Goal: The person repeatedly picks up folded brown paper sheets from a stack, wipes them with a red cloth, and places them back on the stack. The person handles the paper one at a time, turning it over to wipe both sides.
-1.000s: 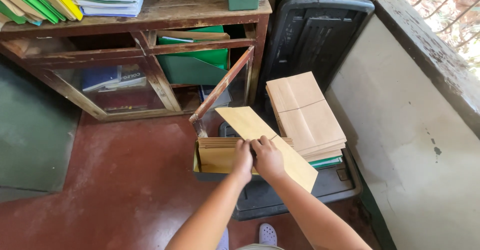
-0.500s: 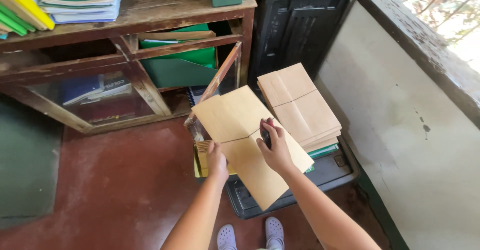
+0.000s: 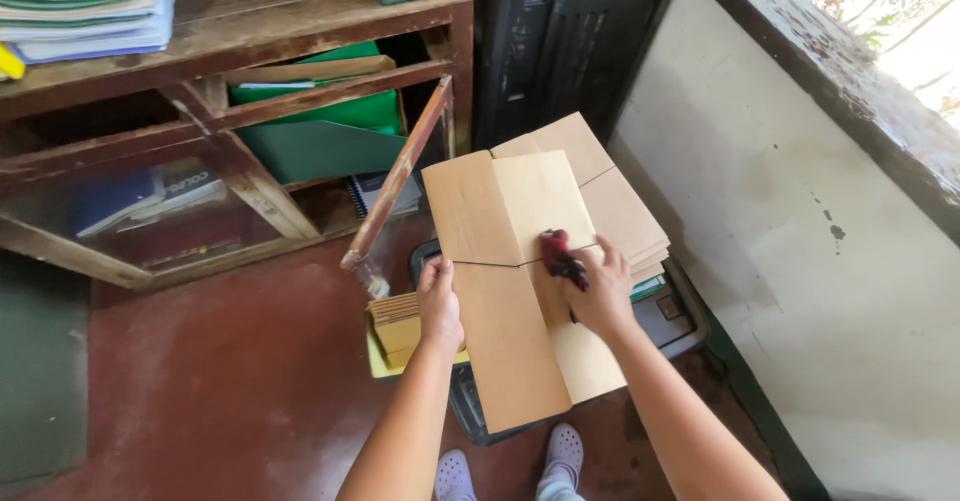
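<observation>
Above the black bin lid [image 3: 675,326], a light, bendable flat carton blank [image 3: 510,261] is pinched at its left edge by the left hand [image 3: 438,306]; the right hand [image 3: 600,296], closed on a red cloth [image 3: 560,254], presses its middle.

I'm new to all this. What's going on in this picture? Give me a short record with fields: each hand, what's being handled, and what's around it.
Left hand: left hand grips the left edge of the brown envelope.
Right hand: right hand presses a dark red cloth against the envelope's face.
Envelope: large, flat, with a seam across its middle, held up over the other things.
Behind it: stack of envelopes on a black bin lid.
Below left: box of envelopes on the red floor.
Further back: wooden cabinet with green folders.
</observation>
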